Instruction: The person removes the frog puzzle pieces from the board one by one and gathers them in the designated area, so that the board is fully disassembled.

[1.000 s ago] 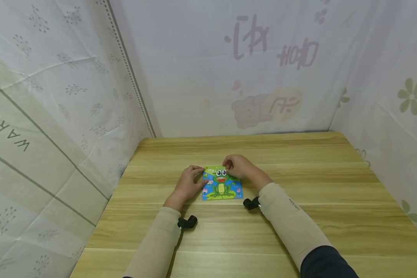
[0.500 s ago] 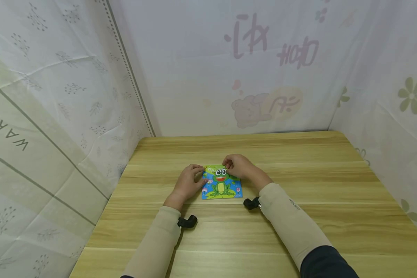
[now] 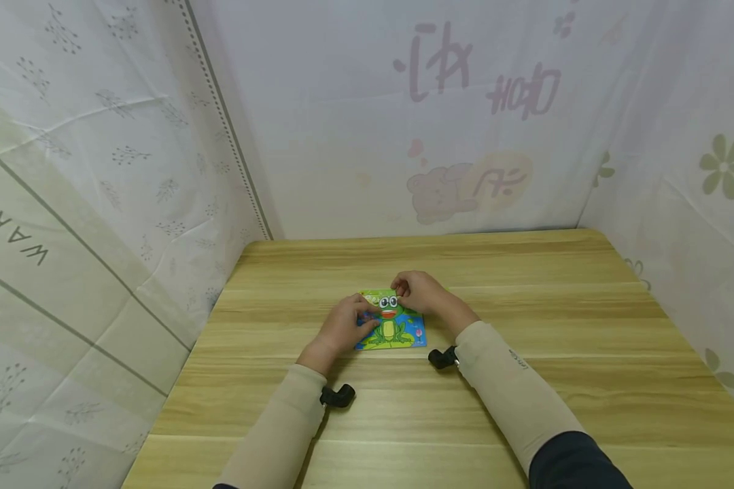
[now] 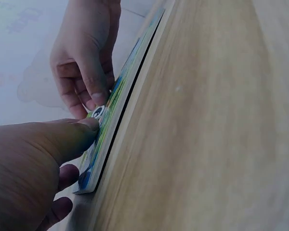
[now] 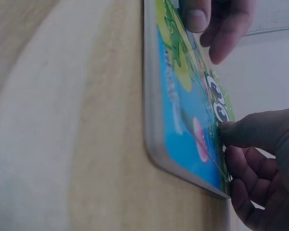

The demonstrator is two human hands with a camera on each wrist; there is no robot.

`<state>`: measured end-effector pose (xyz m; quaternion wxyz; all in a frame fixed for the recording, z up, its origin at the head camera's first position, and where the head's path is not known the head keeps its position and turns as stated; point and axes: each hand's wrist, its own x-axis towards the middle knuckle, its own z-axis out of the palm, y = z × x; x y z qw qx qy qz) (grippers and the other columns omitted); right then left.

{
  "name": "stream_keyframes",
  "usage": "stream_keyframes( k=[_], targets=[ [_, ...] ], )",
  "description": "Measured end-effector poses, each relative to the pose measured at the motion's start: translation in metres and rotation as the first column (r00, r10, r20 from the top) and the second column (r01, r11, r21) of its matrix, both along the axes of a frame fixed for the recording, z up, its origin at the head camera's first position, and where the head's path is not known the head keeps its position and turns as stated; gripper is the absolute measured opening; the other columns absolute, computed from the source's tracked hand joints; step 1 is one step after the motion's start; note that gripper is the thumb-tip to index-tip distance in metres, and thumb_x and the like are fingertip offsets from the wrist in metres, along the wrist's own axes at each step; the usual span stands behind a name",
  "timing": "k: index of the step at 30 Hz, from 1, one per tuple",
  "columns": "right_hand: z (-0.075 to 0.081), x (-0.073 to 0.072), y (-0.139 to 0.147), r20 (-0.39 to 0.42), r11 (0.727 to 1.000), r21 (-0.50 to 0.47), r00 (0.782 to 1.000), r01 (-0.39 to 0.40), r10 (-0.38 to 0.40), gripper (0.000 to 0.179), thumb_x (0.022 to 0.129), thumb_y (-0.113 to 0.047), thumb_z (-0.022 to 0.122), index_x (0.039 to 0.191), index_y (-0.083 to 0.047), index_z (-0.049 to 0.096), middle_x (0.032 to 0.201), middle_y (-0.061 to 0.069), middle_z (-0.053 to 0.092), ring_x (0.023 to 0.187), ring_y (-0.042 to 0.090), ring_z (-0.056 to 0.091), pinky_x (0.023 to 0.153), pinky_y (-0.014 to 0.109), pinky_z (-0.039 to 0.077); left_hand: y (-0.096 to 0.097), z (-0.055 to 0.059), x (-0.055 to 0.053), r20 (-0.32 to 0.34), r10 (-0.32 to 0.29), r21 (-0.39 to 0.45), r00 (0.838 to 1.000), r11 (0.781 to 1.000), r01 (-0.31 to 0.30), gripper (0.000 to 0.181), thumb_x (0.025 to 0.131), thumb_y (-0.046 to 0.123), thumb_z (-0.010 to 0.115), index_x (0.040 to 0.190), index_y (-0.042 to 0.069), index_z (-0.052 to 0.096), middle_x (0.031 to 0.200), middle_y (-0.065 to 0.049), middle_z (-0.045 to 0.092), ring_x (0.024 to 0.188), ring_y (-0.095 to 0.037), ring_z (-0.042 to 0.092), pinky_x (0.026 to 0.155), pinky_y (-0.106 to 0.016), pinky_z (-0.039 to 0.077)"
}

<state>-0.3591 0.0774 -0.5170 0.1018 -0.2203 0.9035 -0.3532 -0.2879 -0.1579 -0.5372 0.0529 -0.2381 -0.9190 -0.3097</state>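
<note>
Nearest, the left sleeve (image 3: pixel 280 415) is seen at lower centre-left and the right sleeve (image 3: pixel 516 397) at lower right. A black left mount (image 3: pixel 338 396) and a black right mount (image 3: pixel 443 357) are worn at the cuffs.

The frog board (image 3: pixel 396 331) is placed just below frame centre, flat on the wooden tabletop (image 3: pixel 373 421), picture side up. Its left part is covered by the left hand (image 3: pixel 341 326), whose thumb and fingers are spread apart and loosely bent; nothing is seen held between them, and firm contact cannot be confirmed. The board's upper right is pinched by the right hand (image 3: pixel 424 293), thumb on the printed face, other fingers curled at the far edge.

Progress, as judged: handling under way, not concluded. Done: board laid flat, frog picture whole where uncovered. Outstanding: right-hand pinch not yet released; no layer is seen lifted. Whether the layered edge is formed by pages or a backing cannot be told.

Farthest, a pale printed curtain (image 3: pixel 318 136) is hung across the upper frame.
</note>
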Motion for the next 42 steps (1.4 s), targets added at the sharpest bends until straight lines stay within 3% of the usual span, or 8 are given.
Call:
stream_keyframes(
  k=[13, 20, 29, 42],
  targets=[
    [0.0025, 0.0032, 0.0013, -0.011, 1.0, 0.008, 1.0, -0.023, 0.023, 0.019, 0.098, -0.006, 0.072, 0.117, -0.007, 0.071, 0.099, 0.002, 0.066, 0.09, 0.017, 0.062, 0.084, 0.033, 0.056, 0.0023, -0.001, 0.0022, 0.059, -0.011, -0.007, 0.998, 1.0, 0.012, 0.022, 0.099, 0.021, 0.077, 0.12, 0.017, 0.081, 0.098, 0.008, 0.056, 0.082, -0.012, 0.051, 0.069, -0.028, 0.05],
    [0.0061, 0.003, 0.0021, -0.019, 0.997, 0.051, 0.998, -0.059, 0.06, 0.023, 0.1, -0.008, 0.07, 0.123, -0.006, 0.072, 0.099, -0.001, 0.068, 0.089, 0.016, 0.062, 0.084, 0.034, 0.056, 0.0026, 0.0004, 0.0033, 0.049, -0.022, -0.021, 0.999, 1.0, 0.023, 0.021, 0.099, 0.021, 0.076, 0.119, 0.015, 0.081, 0.096, 0.008, 0.053, 0.08, -0.014, 0.049, 0.067, -0.029, 0.048],
    [0.0066, 0.0017, 0.007, -0.06, 0.997, 0.057, 0.997, -0.047, 0.051, 0.022, 0.1, -0.01, 0.072, 0.122, -0.007, 0.072, 0.099, -0.001, 0.067, 0.089, 0.016, 0.062, 0.081, 0.033, 0.055, 0.0019, -0.0006, 0.0034, 0.065, -0.003, -0.043, 0.998, 0.999, 0.005, 0.022, 0.101, 0.024, 0.075, 0.12, 0.019, 0.081, 0.099, 0.009, 0.052, 0.083, -0.015, 0.048, 0.07, -0.03, 0.047],
    [0.007, 0.0014, 0.0096, -0.03, 0.998, 0.032, 0.998, -0.055, 0.056, 0.023, 0.1, -0.008, 0.071, 0.123, -0.004, 0.072, 0.102, 0.001, 0.069, 0.094, 0.017, 0.064, 0.085, 0.034, 0.057, 0.0025, 0.0005, 0.005, 0.071, 0.004, -0.032, 0.997, 0.999, -0.002, 0.021, 0.1, 0.023, 0.075, 0.12, 0.018, 0.081, 0.098, 0.007, 0.053, 0.083, -0.015, 0.048, 0.069, -0.032, 0.047]
  ],
)
